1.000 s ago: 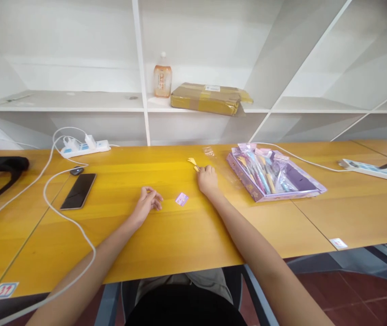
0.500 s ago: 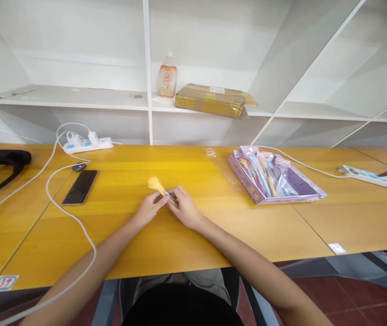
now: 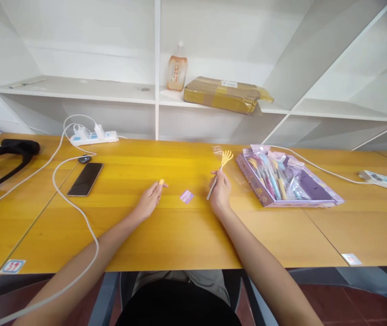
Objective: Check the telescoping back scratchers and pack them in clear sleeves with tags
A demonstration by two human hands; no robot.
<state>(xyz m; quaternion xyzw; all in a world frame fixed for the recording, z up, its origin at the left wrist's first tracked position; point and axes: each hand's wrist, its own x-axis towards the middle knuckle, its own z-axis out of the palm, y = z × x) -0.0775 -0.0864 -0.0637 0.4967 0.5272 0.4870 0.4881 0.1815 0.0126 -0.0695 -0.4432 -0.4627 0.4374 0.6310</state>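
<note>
My right hand (image 3: 221,194) is closed round the shaft of a back scratcher with a yellow claw-shaped head (image 3: 226,157). The scratcher tilts, its head up and away, and its thin silvery rod points down toward the table. In my left hand (image 3: 148,200), a small yellow piece (image 3: 161,181) is pinched between the fingers; its exact kind is too small to tell. Between the two hands, a small purple printed card (image 3: 186,196) lies flat on the table. Right of my right hand stands a purple patterned box (image 3: 252,185) with several bagged sticks (image 3: 273,179) inside.
A clear plastic bag (image 3: 217,151) lies beside the box. To the left are a phone (image 3: 85,179), a power strip (image 3: 94,137), a white cable (image 3: 83,217) and a black headset (image 3: 21,148). A bottle (image 3: 177,72) and taped carton (image 3: 222,95) sit on the shelf.
My hands have moved apart. The back scratcher has gone right with my right hand, while a yellow piece stays in my left. The purple card now shows on the table.
</note>
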